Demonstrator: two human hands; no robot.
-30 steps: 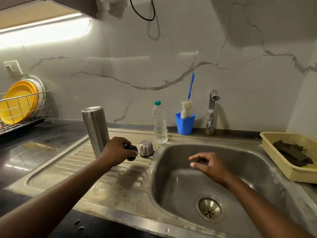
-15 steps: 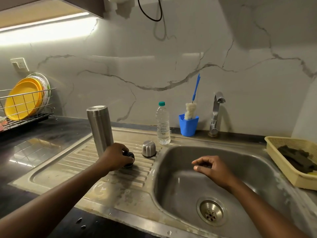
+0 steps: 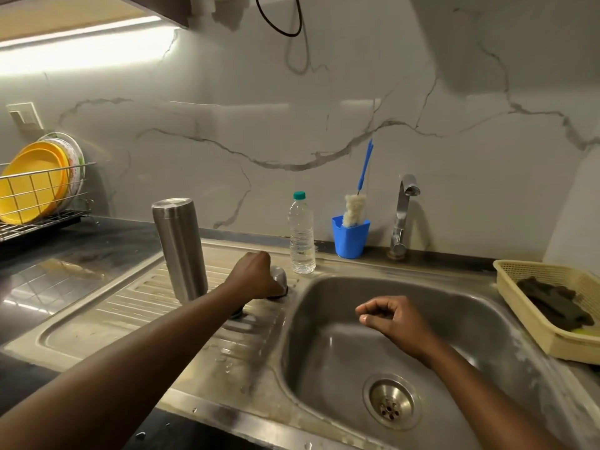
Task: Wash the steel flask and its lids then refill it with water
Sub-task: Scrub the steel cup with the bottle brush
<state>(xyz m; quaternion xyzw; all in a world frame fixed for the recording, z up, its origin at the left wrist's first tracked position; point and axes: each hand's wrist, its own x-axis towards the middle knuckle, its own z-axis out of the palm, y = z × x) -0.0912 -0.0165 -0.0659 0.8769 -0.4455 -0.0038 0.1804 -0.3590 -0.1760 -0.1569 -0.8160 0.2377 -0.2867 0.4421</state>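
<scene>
Standing upright on the ribbed drainboard: steel flask, just left of the left hand. Left hand: fingers curled over the steel cap, which sits on the drainboard by the basin edge. Black inner lid: sliver visible under the left forearm. Right hand: above the sink basin, fingers loosely curled, holding nothing. Rear ledge: plastic water bottle, blue cup with bottle brush, tap. Far right: cream basket containing dark cloth. Far left: yellow plates in a wire rack
</scene>
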